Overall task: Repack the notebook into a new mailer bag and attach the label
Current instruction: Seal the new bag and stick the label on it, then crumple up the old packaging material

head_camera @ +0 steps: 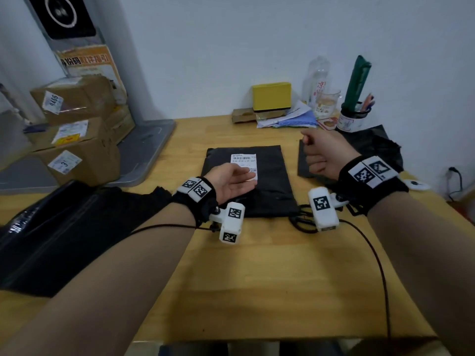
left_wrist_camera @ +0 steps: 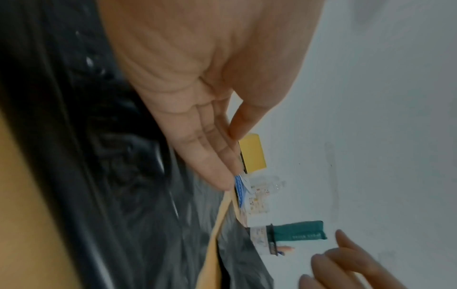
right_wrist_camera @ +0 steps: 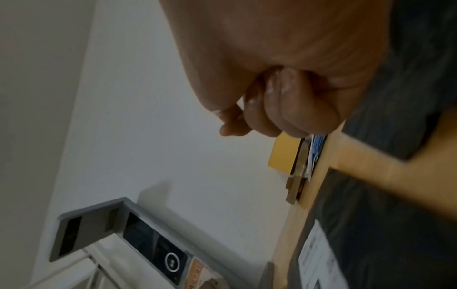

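A black mailer bag (head_camera: 267, 181) lies flat in the middle of the wooden table, with a white barcode label (head_camera: 244, 160) on its upper part. The same label (right_wrist_camera: 319, 254) shows in the right wrist view. My left hand (head_camera: 237, 182) hovers with straight fingers, palm turned inward, over the label's lower left corner. In the left wrist view the left hand (left_wrist_camera: 205, 140) holds nothing. My right hand (head_camera: 321, 155) is curled into a fist to the right of the bag, above a second black bag (head_camera: 304, 168). Its fingers (right_wrist_camera: 284, 109) hold nothing that I can see. No notebook shows.
A pile of black bags (head_camera: 51, 232) lies at the left, with cardboard parcels (head_camera: 77, 124) behind it. Black scissors (head_camera: 303, 219) lie near the bag's lower right corner. A yellow box (head_camera: 271, 96), papers, a bottle (head_camera: 318, 78) and a pen cup (head_camera: 352, 119) line the wall. Crumpled black plastic (head_camera: 380, 147) sits far right.
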Demonstrator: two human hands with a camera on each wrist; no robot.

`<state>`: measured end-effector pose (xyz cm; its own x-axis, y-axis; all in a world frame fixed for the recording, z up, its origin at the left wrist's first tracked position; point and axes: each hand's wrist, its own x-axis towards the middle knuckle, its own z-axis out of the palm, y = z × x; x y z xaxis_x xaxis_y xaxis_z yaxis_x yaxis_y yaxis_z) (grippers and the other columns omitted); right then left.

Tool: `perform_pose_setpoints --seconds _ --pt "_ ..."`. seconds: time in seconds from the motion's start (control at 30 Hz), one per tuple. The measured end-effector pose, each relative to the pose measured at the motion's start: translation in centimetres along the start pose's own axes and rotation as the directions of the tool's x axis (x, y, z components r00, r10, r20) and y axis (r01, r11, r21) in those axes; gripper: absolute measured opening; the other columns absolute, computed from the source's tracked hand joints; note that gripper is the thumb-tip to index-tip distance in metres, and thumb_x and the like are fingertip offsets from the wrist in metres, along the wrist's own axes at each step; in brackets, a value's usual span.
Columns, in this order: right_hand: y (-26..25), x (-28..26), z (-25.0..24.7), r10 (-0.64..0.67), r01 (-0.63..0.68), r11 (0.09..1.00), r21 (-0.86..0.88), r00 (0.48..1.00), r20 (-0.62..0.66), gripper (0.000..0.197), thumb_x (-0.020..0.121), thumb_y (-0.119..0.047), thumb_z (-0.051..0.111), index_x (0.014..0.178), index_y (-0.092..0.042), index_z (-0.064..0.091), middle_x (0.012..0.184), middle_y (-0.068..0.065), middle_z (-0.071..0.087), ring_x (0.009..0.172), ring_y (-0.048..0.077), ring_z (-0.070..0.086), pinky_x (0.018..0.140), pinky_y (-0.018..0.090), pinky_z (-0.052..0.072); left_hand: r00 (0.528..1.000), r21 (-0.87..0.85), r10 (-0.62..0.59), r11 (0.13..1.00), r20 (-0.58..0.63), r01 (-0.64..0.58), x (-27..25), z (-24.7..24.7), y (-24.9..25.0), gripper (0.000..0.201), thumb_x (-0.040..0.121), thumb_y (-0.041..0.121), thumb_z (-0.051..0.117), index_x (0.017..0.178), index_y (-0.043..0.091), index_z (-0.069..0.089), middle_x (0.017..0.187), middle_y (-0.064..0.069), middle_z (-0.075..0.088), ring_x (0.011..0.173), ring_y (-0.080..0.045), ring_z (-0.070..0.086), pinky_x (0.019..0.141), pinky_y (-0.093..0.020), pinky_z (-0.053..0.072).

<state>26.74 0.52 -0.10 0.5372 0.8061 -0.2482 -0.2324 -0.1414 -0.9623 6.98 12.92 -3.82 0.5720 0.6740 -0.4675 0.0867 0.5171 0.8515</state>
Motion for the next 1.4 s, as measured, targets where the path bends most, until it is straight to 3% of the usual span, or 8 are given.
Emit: perform_pose_setpoints --seconds 0.17,0.37,0.57,0.67,0.77,1.0,1.2,1.4 --pt "-0.3 -1.2 -3.5 0.000 -0.041 0.979 -0.201 0.980 -0.200 0.022 0.098 -0.039 0.056 0.087 -0.021 0.060 0.057 -0.006 0.030 0.044 0.010 0.020 0.042 0.023 0.017 0.993 -0.113 -0.079 0.990 0.088 0.089 -0.5 3.0 -2.5 0.017 0.100 0.016 0.052 0.101 0.006 0.066 0.090 -0.007 0.073 0.082 -0.022 0.070 0.062 -0.028 0.060" --pt "-0.1 -1.0 -6.6 0.014 -0.089 0.964 -0.249 0.957 -0.290 0.014 0.093 -0.024 0.060 0.093 -0.020 0.046 0.066 -0.001 0.027 0.049 0.012 0.021 0.047 0.025 0.018 0.997 -0.204 -0.069 0.976 0.047 0.077 -0.4 4.5 -4.6 0.021 0.103 0.018 0.047 0.101 0.008 0.065 0.082 -0.004 0.074 0.085 -0.022 0.070 0.070 -0.031 0.055" --pt "1.5 -0.7 -7.0 0.239 -0.345 0.666 -0.661 0.939 -0.248 0.023 0.097 -0.022 0.066 0.085 -0.010 0.049 0.057 0.005 0.051 0.033 0.013 0.027 0.039 0.018 0.031 0.998 -0.218 -0.057 0.974 0.034 0.063 -0.6 4.5 -4.8 0.025 0.104 0.016 0.044 0.099 0.002 0.065 0.079 -0.011 0.074 0.088 -0.030 0.070 0.073 -0.042 0.057" --pt "2.3 -0.6 -6.4 0.277 -0.358 0.608 -0.709 0.932 -0.233 0.022 0.097 -0.019 0.067 0.095 -0.005 0.051 0.088 0.012 0.068 0.025 0.014 0.032 0.035 0.017 0.035 0.998 -0.224 -0.054 0.973 0.037 0.061 -0.6 4.3 -4.9 0.026 0.105 0.015 0.044 0.102 0.001 0.064 0.081 -0.012 0.074 0.089 -0.033 0.070 0.075 -0.048 0.056" --pt "2.6 -0.2 -6.2 0.240 -0.339 0.572 -0.747 0.940 -0.243 0.025 0.095 -0.015 0.070 0.106 -0.001 0.053 0.090 0.014 0.070 0.023 0.015 0.039 0.037 0.021 0.037 0.997 -0.220 -0.057 0.973 0.042 0.065 -0.5 4.1 -4.8 0.025 0.105 0.015 0.044 0.105 0.001 0.064 0.083 -0.012 0.074 0.090 -0.033 0.070 0.077 -0.050 0.056" --pt "3.1 -0.1 -6.2 0.161 -0.300 0.374 -0.878 0.953 -0.257 0.035 0.098 -0.024 0.065 0.068 -0.008 0.060 0.064 0.004 0.063 0.032 0.016 0.051 0.053 0.029 0.039 0.998 -0.214 -0.049 0.975 0.041 0.057 -0.3 4.1 -4.9 0.025 0.104 0.015 0.044 0.106 0.000 0.064 0.086 -0.012 0.072 0.089 -0.032 0.070 0.079 -0.049 0.056" --pt "3.2 0.0 -6.2 -0.032 -0.104 0.894 -0.436 0.955 -0.294 0.013 0.096 -0.019 0.066 0.087 -0.010 0.063 0.063 0.005 0.047 0.046 0.018 0.032 0.047 0.025 0.027 0.999 -0.223 -0.032 0.974 0.040 0.040 -0.4 4.1 -5.2 0.025 0.104 0.014 0.044 0.103 0.000 0.064 0.085 -0.012 0.071 0.088 -0.030 0.070 0.077 -0.047 0.056" --pt "0.2 -4.0 -1.3 -0.293 0.263 0.946 -0.189 0.944 -0.152 0.026 0.091 -0.014 0.063 0.068 -0.017 0.050 0.061 0.002 0.038 0.042 0.014 0.029 0.046 0.026 0.026 0.994 -0.256 -0.002 0.966 0.113 0.031 -1.5 4.0 -4.7 0.022 0.100 0.024 0.056 0.103 0.004 0.064 0.096 -0.010 0.071 0.093 -0.028 0.068 0.076 -0.038 0.057"
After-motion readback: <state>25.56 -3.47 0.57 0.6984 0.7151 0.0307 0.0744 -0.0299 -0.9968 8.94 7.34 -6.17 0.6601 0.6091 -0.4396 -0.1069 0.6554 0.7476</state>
